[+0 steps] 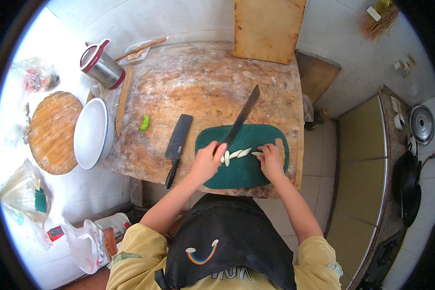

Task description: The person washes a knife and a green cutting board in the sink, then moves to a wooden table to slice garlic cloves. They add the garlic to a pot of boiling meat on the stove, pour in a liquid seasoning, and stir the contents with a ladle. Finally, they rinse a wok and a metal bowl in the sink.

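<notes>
My left hand (209, 161) grips the handle end of a long dark knife (243, 115), whose blade points away over the far edge of the green cutting board (235, 178). Beside that hand, several white slices (235, 154) lie in a loose row on the board. At the right, the fingers of my right hand (271, 159) are on another white piece (257, 154); the food's kind is unclear. A brownish flat strip (280, 146) lies at the board's right edge. Left of the board rests a black cleaver (179, 136), and farther left a green pepper piece (144, 123).
A white enamel basin (90, 134), a round wooden board (54, 132) and a steel jug (105, 69) stand at the left. A wooden board (268, 29) leans at the back. The wooden table's (188, 79) right edge is close to the cutting board.
</notes>
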`<control>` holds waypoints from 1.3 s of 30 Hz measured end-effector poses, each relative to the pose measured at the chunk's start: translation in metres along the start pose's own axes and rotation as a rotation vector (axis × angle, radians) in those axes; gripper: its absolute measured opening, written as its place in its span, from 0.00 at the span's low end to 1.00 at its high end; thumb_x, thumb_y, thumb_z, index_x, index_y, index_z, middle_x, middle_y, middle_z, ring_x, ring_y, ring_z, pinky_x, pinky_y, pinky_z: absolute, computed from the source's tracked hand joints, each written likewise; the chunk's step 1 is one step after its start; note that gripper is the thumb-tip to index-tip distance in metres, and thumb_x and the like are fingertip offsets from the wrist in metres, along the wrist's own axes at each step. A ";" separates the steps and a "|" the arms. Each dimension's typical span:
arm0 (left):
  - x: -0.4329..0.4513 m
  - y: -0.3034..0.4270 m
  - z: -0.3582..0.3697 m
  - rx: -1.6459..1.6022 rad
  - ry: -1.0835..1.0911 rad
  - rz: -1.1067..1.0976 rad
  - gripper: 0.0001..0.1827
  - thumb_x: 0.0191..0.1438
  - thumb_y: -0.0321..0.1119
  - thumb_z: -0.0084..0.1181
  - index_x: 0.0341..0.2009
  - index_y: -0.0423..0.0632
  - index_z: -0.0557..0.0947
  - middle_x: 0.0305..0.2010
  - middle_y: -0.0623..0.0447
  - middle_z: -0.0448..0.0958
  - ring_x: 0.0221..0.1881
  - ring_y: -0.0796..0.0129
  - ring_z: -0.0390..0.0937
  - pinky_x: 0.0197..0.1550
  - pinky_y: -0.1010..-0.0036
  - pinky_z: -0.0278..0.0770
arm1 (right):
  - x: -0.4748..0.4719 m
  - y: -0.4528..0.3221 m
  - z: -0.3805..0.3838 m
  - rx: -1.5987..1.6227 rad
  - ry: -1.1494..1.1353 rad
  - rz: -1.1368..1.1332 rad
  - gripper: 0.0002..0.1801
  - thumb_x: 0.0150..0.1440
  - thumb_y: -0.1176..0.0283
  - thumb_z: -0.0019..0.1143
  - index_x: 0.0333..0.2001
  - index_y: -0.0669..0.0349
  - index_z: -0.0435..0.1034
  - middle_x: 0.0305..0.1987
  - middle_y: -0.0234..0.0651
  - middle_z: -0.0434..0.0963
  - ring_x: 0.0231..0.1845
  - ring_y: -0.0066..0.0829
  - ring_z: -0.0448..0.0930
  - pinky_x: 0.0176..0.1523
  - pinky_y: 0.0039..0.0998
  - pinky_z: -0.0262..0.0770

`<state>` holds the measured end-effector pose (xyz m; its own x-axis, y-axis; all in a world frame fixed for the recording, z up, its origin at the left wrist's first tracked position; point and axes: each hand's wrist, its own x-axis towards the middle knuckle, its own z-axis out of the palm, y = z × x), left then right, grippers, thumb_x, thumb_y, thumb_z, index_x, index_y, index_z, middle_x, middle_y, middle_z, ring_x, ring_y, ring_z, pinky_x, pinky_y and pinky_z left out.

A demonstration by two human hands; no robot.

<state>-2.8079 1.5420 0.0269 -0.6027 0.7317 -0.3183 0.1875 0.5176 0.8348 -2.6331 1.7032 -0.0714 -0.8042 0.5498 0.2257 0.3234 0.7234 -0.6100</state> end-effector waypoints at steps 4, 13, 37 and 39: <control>-0.012 -0.028 -0.028 0.492 0.242 0.283 0.16 0.55 0.44 0.55 0.40 0.44 0.76 0.27 0.39 0.75 0.28 0.46 0.76 0.30 0.59 0.72 | 0.009 -0.019 -0.003 -0.076 -0.161 0.014 0.24 0.48 0.82 0.55 0.51 0.63 0.65 0.47 0.48 0.68 0.42 0.48 0.73 0.47 0.40 0.72; 0.009 -0.092 -0.010 0.827 0.350 0.410 0.26 0.50 0.38 0.59 0.56 0.52 0.72 0.32 0.46 0.70 0.29 0.54 0.74 0.27 0.63 0.73 | 0.030 -0.045 0.000 0.032 -0.335 0.266 0.30 0.48 0.80 0.54 0.57 0.51 0.63 0.49 0.46 0.63 0.45 0.49 0.75 0.47 0.41 0.74; 0.035 -0.071 0.037 0.293 -0.027 0.506 0.15 0.41 0.20 0.54 0.37 0.45 0.74 0.35 0.40 0.68 0.34 0.43 0.72 0.36 0.56 0.73 | 0.011 -0.090 0.052 0.044 -0.019 0.413 0.13 0.47 0.81 0.56 0.38 0.61 0.66 0.42 0.43 0.65 0.38 0.49 0.72 0.40 0.42 0.70; 0.042 -0.074 0.045 0.190 -0.084 0.561 0.14 0.45 0.19 0.51 0.40 0.43 0.78 0.35 0.42 0.74 0.35 0.50 0.75 0.37 0.62 0.74 | 0.004 -0.082 0.058 0.232 0.054 0.512 0.10 0.53 0.81 0.52 0.39 0.63 0.64 0.42 0.42 0.65 0.35 0.42 0.73 0.37 0.36 0.71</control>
<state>-2.8126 1.5544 -0.0685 -0.3094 0.9449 0.1071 0.5993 0.1063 0.7935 -2.6918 1.6222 -0.0649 -0.5449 0.8315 -0.1081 0.5427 0.2515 -0.8014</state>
